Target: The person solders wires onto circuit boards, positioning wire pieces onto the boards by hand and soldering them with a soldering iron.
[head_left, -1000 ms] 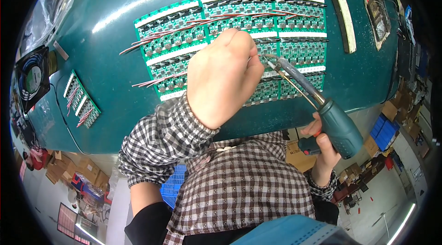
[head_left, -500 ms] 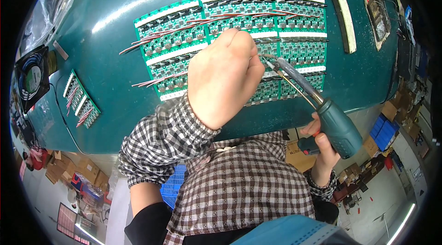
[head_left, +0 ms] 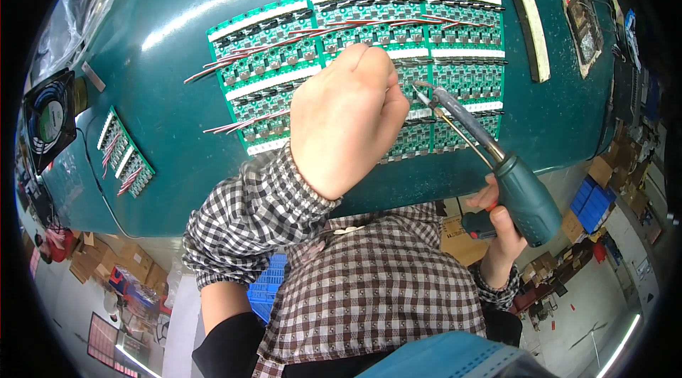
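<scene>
Shifted slightly rightward, the soldering gun sits clasped in the right hand, tip just beside the left hand, whose hidden fingertips leave its grip uncertain. Circuit boards lie below that grip; steadiness should help.

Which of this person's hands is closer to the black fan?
Left. The left hand is over the circuit boards, right of the black fan; the right hand is farther right, gripping the green soldering tool.
</scene>
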Motion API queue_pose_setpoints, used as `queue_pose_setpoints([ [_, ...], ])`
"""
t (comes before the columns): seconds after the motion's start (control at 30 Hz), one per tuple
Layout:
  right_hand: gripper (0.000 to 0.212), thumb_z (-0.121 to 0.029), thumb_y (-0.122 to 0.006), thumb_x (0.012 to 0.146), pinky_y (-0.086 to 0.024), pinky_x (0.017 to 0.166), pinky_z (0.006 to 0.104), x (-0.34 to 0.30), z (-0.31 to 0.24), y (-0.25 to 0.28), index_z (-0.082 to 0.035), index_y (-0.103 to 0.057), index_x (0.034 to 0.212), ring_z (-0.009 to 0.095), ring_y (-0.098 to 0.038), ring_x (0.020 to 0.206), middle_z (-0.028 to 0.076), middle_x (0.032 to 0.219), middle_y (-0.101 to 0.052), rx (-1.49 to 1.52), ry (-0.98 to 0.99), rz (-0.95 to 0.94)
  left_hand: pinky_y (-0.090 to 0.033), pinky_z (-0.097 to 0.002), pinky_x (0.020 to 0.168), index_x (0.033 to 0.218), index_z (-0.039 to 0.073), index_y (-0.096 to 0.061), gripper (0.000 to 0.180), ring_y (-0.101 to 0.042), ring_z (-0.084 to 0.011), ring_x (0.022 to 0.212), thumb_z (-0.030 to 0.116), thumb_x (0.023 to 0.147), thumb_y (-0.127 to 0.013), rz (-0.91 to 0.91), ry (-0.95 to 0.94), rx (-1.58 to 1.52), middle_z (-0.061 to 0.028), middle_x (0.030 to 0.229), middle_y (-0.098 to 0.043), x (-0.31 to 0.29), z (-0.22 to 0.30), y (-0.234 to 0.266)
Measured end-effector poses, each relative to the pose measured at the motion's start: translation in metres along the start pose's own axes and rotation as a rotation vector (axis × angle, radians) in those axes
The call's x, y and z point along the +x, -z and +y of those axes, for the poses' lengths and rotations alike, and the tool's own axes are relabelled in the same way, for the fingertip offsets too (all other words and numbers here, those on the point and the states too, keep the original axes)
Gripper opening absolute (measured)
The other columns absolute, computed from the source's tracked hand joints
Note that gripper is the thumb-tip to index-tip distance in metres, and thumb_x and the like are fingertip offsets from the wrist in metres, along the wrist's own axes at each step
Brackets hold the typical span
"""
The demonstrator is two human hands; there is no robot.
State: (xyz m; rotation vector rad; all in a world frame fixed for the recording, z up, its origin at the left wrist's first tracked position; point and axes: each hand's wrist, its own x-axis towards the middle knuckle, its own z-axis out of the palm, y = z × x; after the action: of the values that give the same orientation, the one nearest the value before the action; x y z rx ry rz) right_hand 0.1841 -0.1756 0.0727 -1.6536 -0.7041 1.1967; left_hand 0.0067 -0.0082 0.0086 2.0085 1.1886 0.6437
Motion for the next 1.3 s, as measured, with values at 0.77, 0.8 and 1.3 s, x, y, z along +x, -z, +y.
queue_pose_setpoints([
  [0.77, 0.055, -0.026, -0.065, 0.079, -0.049, 0.067, 0.0348, -0.0011, 0.0021, -0.0056, 0.015, -0.049, 0.112, 0.023, -0.058, 0.071, 0.011, 0.078, -0.056, -0.064, -0.004, 0.027, -0.042, -0.0295, 0.049, 0.075, 0.006, -0.053, 0.015, -0.053, -0.0181, 0.056, 0.002, 0.069, -0.065, 0.016, 0.011, 0.097, -0.0045, 0.067, -0.05, -0.0061, 0.003, -0.0021],
  [0.8, 0.055, -0.026, -0.065, 0.079, -0.049, 0.067, 0.0349, -0.0011, 0.0035, -0.0042, 0.016, -0.049, 0.112, 0.023, -0.058, 0.07, 0.011, 0.078, -0.055, -0.065, 0.001, 0.014, -0.042, -0.0297, 0.049, 0.075, 0.006, -0.053, 0.015, -0.053, -0.0182, 0.055, 0.002, 0.069, -0.065, 0.02, 0.011, 0.089, -0.0045, 0.067, -0.05, -0.0061, 0.0028, -0.0023],
  [1.3, 0.055, -0.024, -0.065, 0.08, -0.05, 0.068, 0.037, -0.0006, 0.0034, -0.0035, 0.016, -0.047, 0.113, 0.022, -0.057, 0.071, 0.01, 0.078, -0.054, -0.069, -0.029, -0.035, -0.042, -0.0308, 0.048, 0.075, 0.007, -0.053, 0.015, -0.052, -0.0191, 0.054, 0.003, 0.069, -0.066, 0.041, 0.016, 0.095, -0.0042, 0.066, -0.051, -0.0063, 0.0026, -0.0053],
])
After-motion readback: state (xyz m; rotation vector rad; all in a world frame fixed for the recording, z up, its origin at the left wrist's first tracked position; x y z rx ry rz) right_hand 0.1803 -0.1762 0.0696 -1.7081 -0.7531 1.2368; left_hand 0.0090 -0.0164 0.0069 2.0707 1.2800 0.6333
